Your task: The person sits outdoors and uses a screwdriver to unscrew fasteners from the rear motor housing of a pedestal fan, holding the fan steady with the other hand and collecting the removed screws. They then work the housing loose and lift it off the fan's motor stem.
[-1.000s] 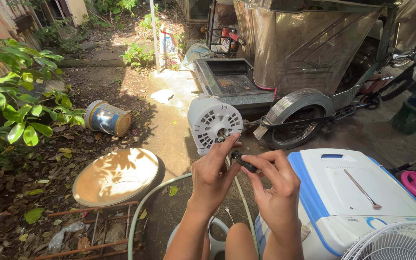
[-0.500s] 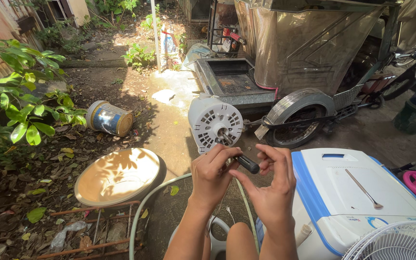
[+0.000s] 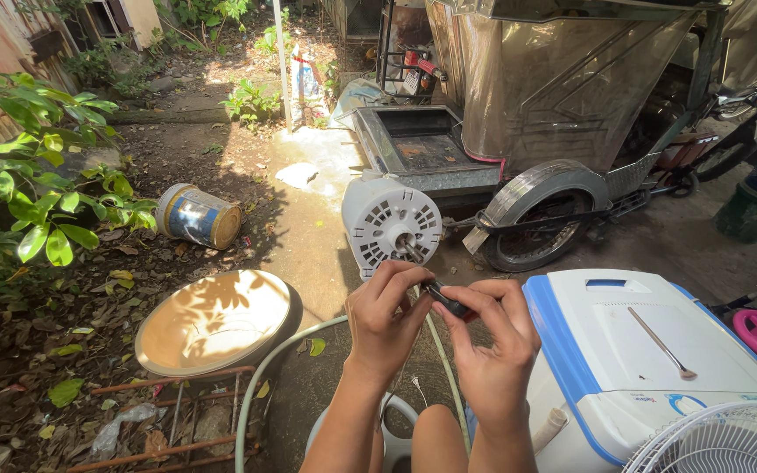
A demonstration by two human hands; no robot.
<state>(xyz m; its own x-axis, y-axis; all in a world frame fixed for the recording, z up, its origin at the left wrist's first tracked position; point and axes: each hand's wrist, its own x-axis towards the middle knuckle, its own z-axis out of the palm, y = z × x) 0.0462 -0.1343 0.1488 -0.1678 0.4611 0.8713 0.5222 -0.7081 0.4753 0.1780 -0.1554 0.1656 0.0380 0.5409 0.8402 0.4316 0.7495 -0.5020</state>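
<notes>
A white slotted fan motor housing [image 3: 391, 222] with a bare metal shaft stands in front of me. My left hand [image 3: 385, 322] is just below the shaft, fingertips pinching one end of a small black cylindrical part [image 3: 445, 300]. My right hand [image 3: 491, 337] holds the other end of that part between thumb and fingers. Both hands meet over a thin round fan guard ring [image 3: 266, 378] near my knee. A white plastic piece lies on the ground under my wrists.
A white and blue cooler box [image 3: 641, 368] at the right carries a thin metal rod [image 3: 661, 342]. A white fan grille [image 3: 720, 442] sits at bottom right. Round pale lid [image 3: 212, 321], tipped can [image 3: 198, 216], leafy plant left, metal sidecar with wheel [image 3: 532, 229] behind.
Both hands have shifted slightly right and down from the motor shaft, still working the small black part between them. The view has tilted a little.
</notes>
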